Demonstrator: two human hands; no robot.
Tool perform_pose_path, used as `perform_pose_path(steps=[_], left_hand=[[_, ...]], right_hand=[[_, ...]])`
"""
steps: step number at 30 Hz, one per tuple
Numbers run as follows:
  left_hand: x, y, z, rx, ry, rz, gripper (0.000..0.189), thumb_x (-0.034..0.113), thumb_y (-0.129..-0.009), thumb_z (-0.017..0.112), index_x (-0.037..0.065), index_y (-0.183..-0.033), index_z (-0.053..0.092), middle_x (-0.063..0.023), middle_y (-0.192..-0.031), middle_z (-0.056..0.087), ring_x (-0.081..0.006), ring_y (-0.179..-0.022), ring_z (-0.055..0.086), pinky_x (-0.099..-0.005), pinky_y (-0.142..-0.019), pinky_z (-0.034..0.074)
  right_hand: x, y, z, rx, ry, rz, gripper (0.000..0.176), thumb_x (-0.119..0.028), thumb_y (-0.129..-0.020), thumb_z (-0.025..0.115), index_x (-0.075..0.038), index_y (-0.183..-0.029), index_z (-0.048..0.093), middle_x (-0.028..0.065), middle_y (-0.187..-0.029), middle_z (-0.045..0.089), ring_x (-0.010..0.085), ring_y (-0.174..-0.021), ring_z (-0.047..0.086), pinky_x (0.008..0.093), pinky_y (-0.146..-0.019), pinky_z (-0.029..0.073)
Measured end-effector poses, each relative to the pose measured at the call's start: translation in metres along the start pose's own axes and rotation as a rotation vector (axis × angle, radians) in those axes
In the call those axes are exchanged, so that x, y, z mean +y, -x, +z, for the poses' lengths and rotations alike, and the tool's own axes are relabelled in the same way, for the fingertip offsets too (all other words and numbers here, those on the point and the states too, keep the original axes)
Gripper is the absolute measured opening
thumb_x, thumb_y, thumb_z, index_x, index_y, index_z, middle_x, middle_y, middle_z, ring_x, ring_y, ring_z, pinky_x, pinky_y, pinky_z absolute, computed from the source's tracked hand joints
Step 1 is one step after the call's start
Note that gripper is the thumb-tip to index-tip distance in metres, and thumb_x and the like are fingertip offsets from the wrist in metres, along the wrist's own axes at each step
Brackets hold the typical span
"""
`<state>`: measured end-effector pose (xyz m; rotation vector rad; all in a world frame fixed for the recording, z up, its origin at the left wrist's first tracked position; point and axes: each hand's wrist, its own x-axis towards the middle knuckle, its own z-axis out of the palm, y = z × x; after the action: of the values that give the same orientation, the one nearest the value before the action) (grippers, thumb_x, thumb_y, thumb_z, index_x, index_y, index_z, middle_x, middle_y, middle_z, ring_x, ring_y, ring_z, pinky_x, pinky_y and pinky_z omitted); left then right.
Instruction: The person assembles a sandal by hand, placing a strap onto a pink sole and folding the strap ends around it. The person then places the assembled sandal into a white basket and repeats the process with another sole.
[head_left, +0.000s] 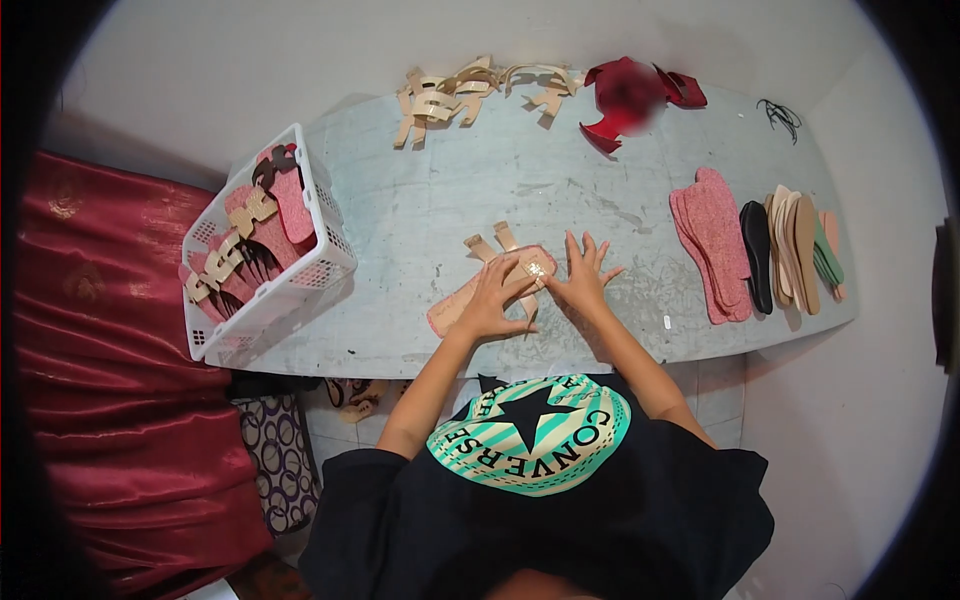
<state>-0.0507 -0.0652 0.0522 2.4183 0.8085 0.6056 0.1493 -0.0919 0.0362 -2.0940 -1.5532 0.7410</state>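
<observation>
A pink sandal sole [455, 303] lies at a slant on the table in front of me, with beige straps [504, 236] sticking out past its far edge. My left hand [490, 302] rests over the middle of the sole, fingers and thumb spread, hiding part of it. At the sole's right end, the thumb of my right hand [586, 280] touches near a pale patch [538, 268]; its other fingers fan out above the table. A piece of beige strap also shows on the near side, between the two hands.
A white plastic basket [325, 225] of pink soles with straps stands left. Beige strap pieces [435, 100] and red pieces [602, 135] lie along the back. Stacked pink soles [708, 245], a black sole [756, 257] and beige soles [803, 250] lie right, beyond them black cords [780, 118].
</observation>
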Motion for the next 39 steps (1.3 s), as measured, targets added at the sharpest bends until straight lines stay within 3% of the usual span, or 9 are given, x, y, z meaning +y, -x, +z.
perform_pose_path(steps=[5, 7, 11, 15, 19, 25, 29, 31, 39], left_hand=[[-0.013, -0.002, -0.016, -0.065, 0.3, -0.084, 0.082, 0.031, -0.059, 0.078, 0.015, -0.132, 0.044, -0.0185, -0.135, 0.035, -0.035, -0.128, 0.029, -0.0442, -0.106, 0.026], [-0.021, -0.009, -0.026, -0.127, 0.446, -0.12, 0.077, 0.017, -0.067, 0.073, 0.013, -0.135, 0.038, -0.0173, -0.129, 0.041, -0.0318, -0.123, 0.038, -0.0391, -0.102, 0.033], [-0.023, -0.031, -0.053, -0.102, 0.359, -0.176, 0.061, 0.002, -0.076, 0.06, 0.011, -0.133, 0.041, -0.0131, -0.119, 0.049, -0.0275, -0.111, 0.05, -0.0341, -0.093, 0.043], [-0.041, -0.055, -0.058, 0.112, 0.142, -0.188, 0.049, 0.011, -0.074, 0.066, 0.011, -0.122, 0.053, -0.0092, -0.11, 0.056, -0.0277, -0.102, 0.053, -0.0369, -0.087, 0.043], [-0.066, -0.069, -0.049, 0.065, -0.081, -0.318, 0.053, 0.024, -0.07, 0.069, 0.012, -0.12, 0.054, -0.0081, -0.105, 0.06, -0.0263, -0.1, 0.056, -0.0433, -0.084, 0.041], [-0.055, -0.076, -0.032, -0.025, -0.16, -0.531, 0.052, 0.021, -0.07, 0.067, 0.013, -0.119, 0.054, -0.0043, -0.087, 0.065, -0.0238, -0.083, 0.06, -0.0404, -0.08, 0.032], [-0.044, -0.073, -0.028, 0.05, -0.112, -0.438, 0.039, 0.019, -0.07, 0.066, 0.011, -0.107, 0.061, -0.0079, -0.084, 0.065, -0.0225, -0.08, 0.06, -0.0383, -0.081, 0.028], [-0.04, -0.073, -0.03, 0.052, -0.121, -0.335, 0.023, 0.017, -0.07, 0.065, 0.007, -0.091, 0.066, -0.0103, -0.081, 0.064, -0.0244, -0.08, 0.06, -0.0392, -0.078, 0.034], [-0.02, -0.063, -0.024, 0.088, 0.012, -0.252, 0.014, 0.008, -0.075, 0.063, 0.001, -0.085, 0.066, -0.0161, -0.084, 0.062, -0.0312, -0.078, 0.06, -0.0367, -0.068, 0.047]], right_hand=[[0.001, -0.004, 0.001, -0.006, -0.015, 0.026, 0.097, -0.044, -0.063, 0.072, -0.016, -0.142, 0.023, 0.0201, -0.147, 0.009, 0.0469, -0.134, -0.008, 0.0749, -0.09, -0.008], [0.0, -0.003, 0.0, -0.01, -0.02, 0.035, 0.098, -0.044, -0.063, 0.073, -0.015, -0.142, 0.023, 0.0203, -0.147, 0.009, 0.0468, -0.134, -0.008, 0.0749, -0.09, -0.008], [-0.003, -0.002, -0.003, -0.029, 0.0, 0.039, 0.098, -0.044, -0.063, 0.073, -0.015, -0.142, 0.023, 0.0204, -0.147, 0.008, 0.0462, -0.134, -0.008, 0.0746, -0.09, -0.008], [-0.002, -0.002, -0.001, -0.018, -0.008, 0.029, 0.098, -0.043, -0.062, 0.073, -0.015, -0.142, 0.024, 0.0206, -0.147, 0.008, 0.046, -0.134, -0.009, 0.0747, -0.09, -0.009], [-0.001, -0.003, -0.001, -0.009, -0.006, 0.03, 0.098, -0.043, -0.062, 0.073, -0.015, -0.141, 0.024, 0.021, -0.147, 0.008, 0.0458, -0.134, -0.01, 0.075, -0.089, -0.009], [0.001, -0.007, 0.0, -0.021, 0.009, 0.035, 0.1, -0.044, -0.06, 0.074, -0.016, -0.142, 0.023, 0.0216, -0.147, 0.008, 0.0464, -0.134, -0.01, 0.0758, -0.089, -0.008], [0.001, -0.009, 0.001, -0.031, 0.003, 0.052, 0.104, -0.045, -0.059, 0.075, -0.017, -0.143, 0.02, 0.0222, -0.147, 0.006, 0.0468, -0.133, -0.01, 0.0755, -0.089, -0.007], [-0.001, -0.008, 0.0, -0.026, -0.006, 0.054, 0.105, -0.044, -0.058, 0.075, -0.017, -0.143, 0.02, 0.0224, -0.147, 0.006, 0.0468, -0.133, -0.01, 0.0753, -0.089, -0.007], [-0.001, -0.009, -0.002, -0.065, 0.015, 0.071, 0.104, -0.044, -0.058, 0.076, -0.017, -0.143, 0.021, 0.0224, -0.147, 0.005, 0.0477, -0.133, -0.011, 0.0747, -0.09, -0.007]])
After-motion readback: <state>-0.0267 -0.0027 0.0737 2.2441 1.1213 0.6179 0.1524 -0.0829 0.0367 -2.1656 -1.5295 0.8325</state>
